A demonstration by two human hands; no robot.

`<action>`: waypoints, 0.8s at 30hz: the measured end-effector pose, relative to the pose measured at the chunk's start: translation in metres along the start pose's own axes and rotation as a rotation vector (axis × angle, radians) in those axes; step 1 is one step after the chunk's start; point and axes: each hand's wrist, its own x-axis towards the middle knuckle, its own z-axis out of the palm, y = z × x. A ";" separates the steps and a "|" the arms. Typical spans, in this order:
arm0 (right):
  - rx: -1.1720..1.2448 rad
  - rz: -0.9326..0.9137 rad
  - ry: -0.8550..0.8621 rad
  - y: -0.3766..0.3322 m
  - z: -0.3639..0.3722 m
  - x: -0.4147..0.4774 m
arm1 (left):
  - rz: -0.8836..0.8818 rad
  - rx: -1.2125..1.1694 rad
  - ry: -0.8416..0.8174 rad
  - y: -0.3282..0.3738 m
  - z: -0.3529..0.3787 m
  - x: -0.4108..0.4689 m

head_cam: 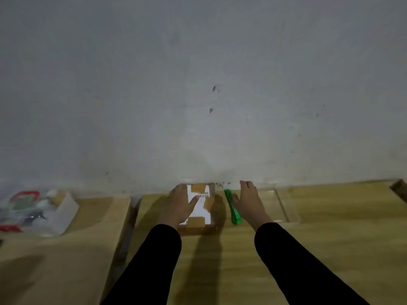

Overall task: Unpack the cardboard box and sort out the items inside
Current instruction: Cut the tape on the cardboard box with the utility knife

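Observation:
A small cardboard box point(206, 203) with a white label and brown tape strips lies on the wooden table point(242, 260), close to the wall. My left hand point(181, 205) rests flat on the box's left side, thumb across the label. A green box cutter point(233, 206) lies just right of the box. My right hand point(251, 203) lies palm down beside the cutter, fingers apart, its thumb touching or nearly touching the handle. Both arms wear black sleeves.
A clear plastic bin point(37, 211) holding mixed items, some red and white, stands at the left on a second table surface. A clear acrylic tray point(284, 203) sits right of my right hand. A grey wall point(198, 84) rises directly behind the table.

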 end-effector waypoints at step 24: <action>0.184 0.286 0.174 0.013 0.090 0.043 | -0.216 -0.417 -0.035 -0.039 0.050 0.020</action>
